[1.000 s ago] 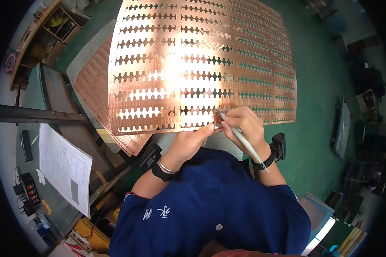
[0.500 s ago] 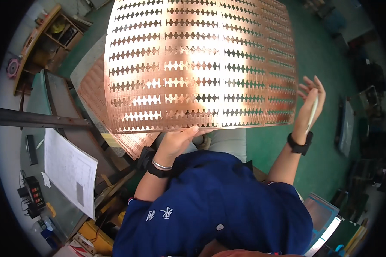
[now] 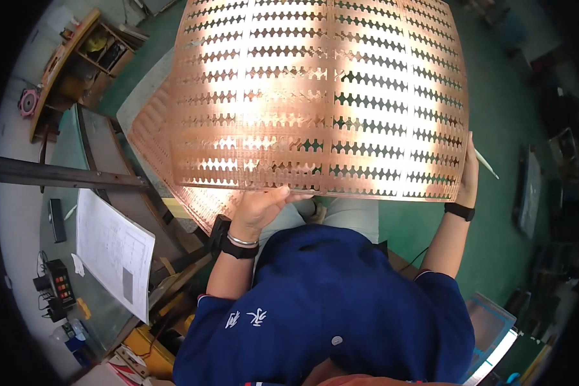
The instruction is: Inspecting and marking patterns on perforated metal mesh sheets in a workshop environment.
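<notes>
A large copper sheet point(image 3: 330, 148) with rows of toothed cut-outs is raised in front of me, bright with reflections. My left hand point(image 3: 262, 207) is closed on its near edge, thumb on top and the other fingers underneath. At the sheet's right edge is my right hand point(image 3: 469, 181), its fingers mostly hidden behind the metal. It seems to grip that edge. A thin white pen-like stick point(image 3: 486, 163) juts out from the same hand to the right. More copper sheet point(image 3: 153, 138) lies below and to the left, partly covered by the raised one.
On the left, a grey-green table point(image 3: 100, 302) carries a paper drawing point(image 3: 109, 251) and a black box with coloured lights point(image 3: 60, 283). A dark bar point(image 3: 64, 175) crosses above it. Wooden shelves point(image 3: 103, 55) stand at the far left. A framed panel point(image 3: 489, 321) is at the lower right.
The copper sheet has shifted right and tilted slightly. My right hand, formerly apart from the sheet with fingers spread, has come to its right edge. The left hand keeps its hold.
</notes>
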Demonstrator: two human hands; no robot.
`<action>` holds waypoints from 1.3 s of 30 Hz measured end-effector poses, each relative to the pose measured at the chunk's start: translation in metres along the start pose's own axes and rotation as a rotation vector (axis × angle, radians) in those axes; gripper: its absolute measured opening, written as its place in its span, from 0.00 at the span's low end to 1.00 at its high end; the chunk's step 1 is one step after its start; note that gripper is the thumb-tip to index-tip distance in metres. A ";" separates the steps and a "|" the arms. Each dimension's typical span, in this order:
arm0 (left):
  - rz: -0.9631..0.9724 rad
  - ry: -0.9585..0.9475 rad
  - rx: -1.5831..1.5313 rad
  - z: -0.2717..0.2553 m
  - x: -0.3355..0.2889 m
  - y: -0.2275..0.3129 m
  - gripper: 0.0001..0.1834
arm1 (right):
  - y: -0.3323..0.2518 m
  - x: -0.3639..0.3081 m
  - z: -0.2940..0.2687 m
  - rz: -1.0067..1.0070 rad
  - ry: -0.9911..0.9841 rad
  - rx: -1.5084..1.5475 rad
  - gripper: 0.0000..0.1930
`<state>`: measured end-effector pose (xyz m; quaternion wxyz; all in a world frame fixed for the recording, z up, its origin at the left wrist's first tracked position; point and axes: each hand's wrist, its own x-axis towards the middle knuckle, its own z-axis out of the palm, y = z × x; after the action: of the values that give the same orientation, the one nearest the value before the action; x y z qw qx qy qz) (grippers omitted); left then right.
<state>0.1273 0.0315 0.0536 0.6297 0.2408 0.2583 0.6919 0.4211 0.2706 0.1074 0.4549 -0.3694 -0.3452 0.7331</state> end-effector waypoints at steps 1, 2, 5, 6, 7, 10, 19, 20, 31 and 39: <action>-0.001 0.000 0.001 -0.001 0.000 0.001 0.23 | 0.000 0.000 0.001 0.022 -0.010 0.031 0.19; -0.001 -0.001 0.022 -0.002 0.000 0.001 0.24 | 0.001 -0.001 0.000 0.020 -0.027 0.030 0.19; 0.008 -0.005 0.037 0.000 0.000 0.004 0.24 | 0.005 0.000 -0.004 0.008 -0.061 0.070 0.20; 0.011 -0.014 0.026 0.003 0.000 0.005 0.24 | 0.004 0.000 -0.006 -0.002 -0.142 0.069 0.21; 0.014 -0.011 0.026 0.005 0.000 0.005 0.24 | 0.005 0.003 -0.009 0.000 -0.145 0.068 0.21; 0.035 0.099 0.033 0.012 -0.003 0.008 0.25 | 0.009 0.007 -0.001 -0.122 -0.020 -0.125 0.20; 0.034 0.274 0.101 0.024 -0.037 0.018 0.23 | 0.055 0.033 0.024 0.005 -0.124 -0.176 0.18; 0.026 0.292 0.097 0.024 -0.041 0.017 0.23 | 0.064 0.040 0.020 0.063 -0.196 -0.167 0.18; 0.035 0.460 -0.097 -0.006 -0.064 -0.007 0.22 | 0.120 0.075 0.031 0.404 -0.183 -0.373 0.15; -0.013 0.511 -0.190 -0.024 -0.072 -0.032 0.21 | 0.118 0.060 0.032 -0.055 -0.124 -0.856 0.21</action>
<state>0.1421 -0.0389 0.0143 0.5685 -0.0036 0.3443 0.7472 0.3265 0.2797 0.0098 0.2585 -0.4706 -0.6545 0.5323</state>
